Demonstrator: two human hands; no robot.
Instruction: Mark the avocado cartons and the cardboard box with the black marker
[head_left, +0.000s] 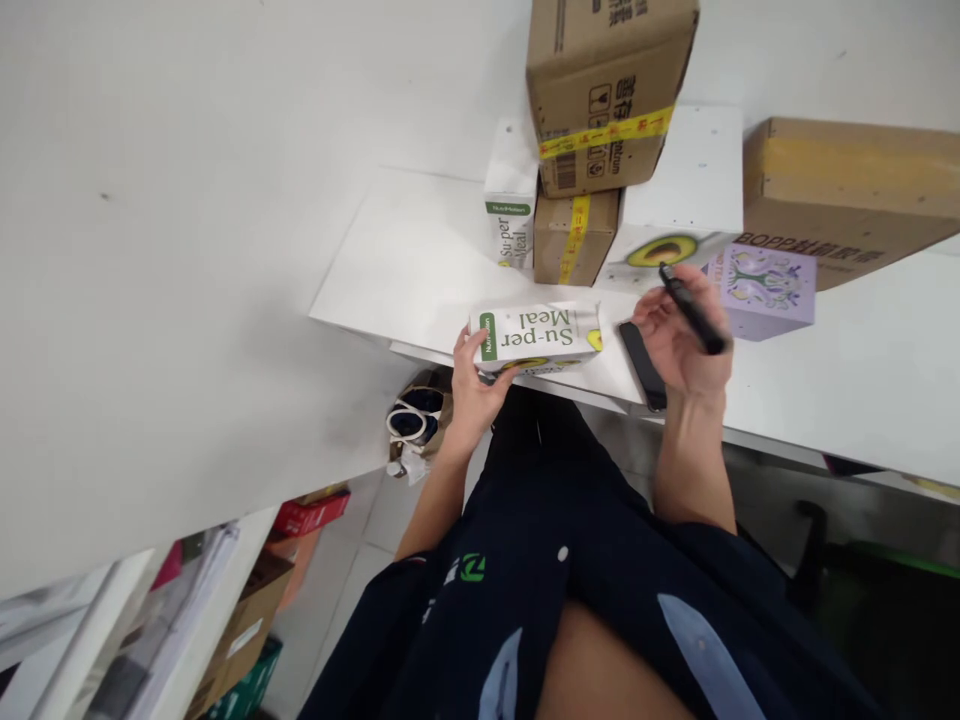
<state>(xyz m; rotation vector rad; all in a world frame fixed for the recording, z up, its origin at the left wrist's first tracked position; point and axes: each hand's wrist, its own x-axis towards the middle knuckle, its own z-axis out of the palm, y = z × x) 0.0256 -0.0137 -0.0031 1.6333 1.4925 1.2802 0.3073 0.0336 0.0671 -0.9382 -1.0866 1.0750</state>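
White desk [397, 250] above tiled floor [379, 520]: left hand [478, 393] clasps carton [536, 332], half-curled right hand [679, 358] holds black tool [694, 312].

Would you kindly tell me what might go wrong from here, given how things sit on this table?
The Su-per Meal box in the left hand is at the front edge of the table, so it could drop if the grip slips.

The black phone is also by that edge; the right hand, holding a dark pen-like tool, might knock it off.

The large carton appears stacked on smaller boxes and could topple if bumped.
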